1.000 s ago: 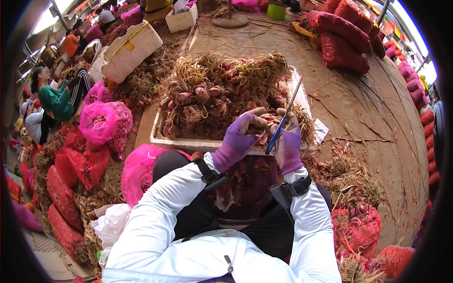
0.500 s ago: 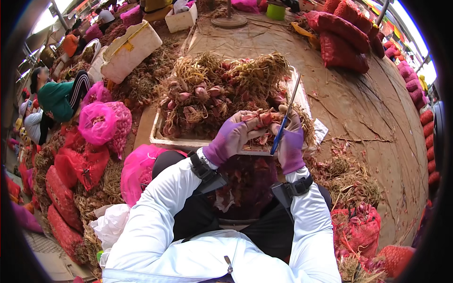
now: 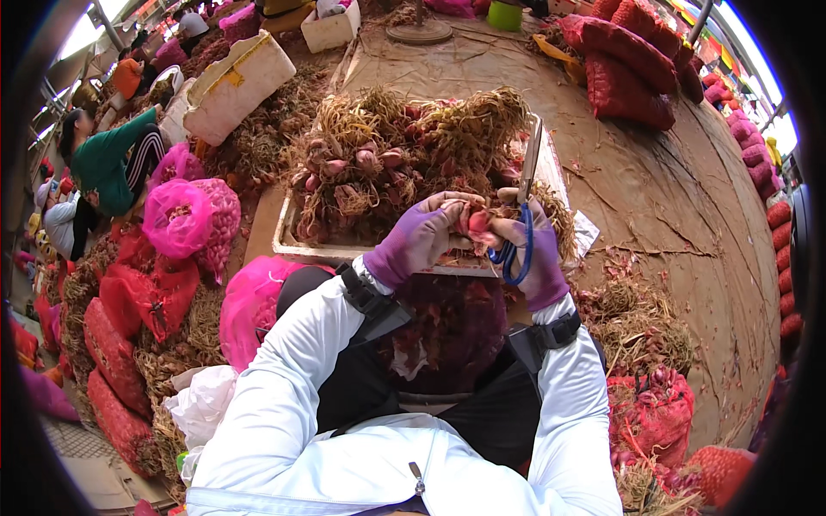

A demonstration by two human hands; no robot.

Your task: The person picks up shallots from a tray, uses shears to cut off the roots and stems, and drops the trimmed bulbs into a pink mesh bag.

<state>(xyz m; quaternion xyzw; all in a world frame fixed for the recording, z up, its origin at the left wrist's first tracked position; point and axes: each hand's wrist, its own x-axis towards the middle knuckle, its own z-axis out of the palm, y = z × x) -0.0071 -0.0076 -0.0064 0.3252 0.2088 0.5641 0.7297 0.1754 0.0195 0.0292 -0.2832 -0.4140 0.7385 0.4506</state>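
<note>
My left hand (image 3: 422,236), in a purple and white glove, is closed on a reddish shallot (image 3: 475,225). In a matching glove, my right hand (image 3: 535,258) grips blue-handled scissors (image 3: 522,225), blades pointing up and away, while its fingertips touch the shallot's right side. Both hands hover over the near edge of a white foam box (image 3: 331,252). Heaped in that box are bunches of shallots (image 3: 361,163) with dry, straw-coloured stalks and roots. How far the scissor blades are parted is hard to make out.
Below my hands, a purplish mesh bag (image 3: 447,331) holds peelings between my knees. Pink net bags (image 3: 178,218) and red sacks (image 3: 116,357) lie left; a red net bag (image 3: 651,413) and dry stalks (image 3: 641,331) lie right. A person in green (image 3: 112,163) sits far left.
The scissors have turned in my right hand, so their blue handle loops now show. Redder, smoother shallot skin is visible between my fingers. The person in green has stretched out an arm.
</note>
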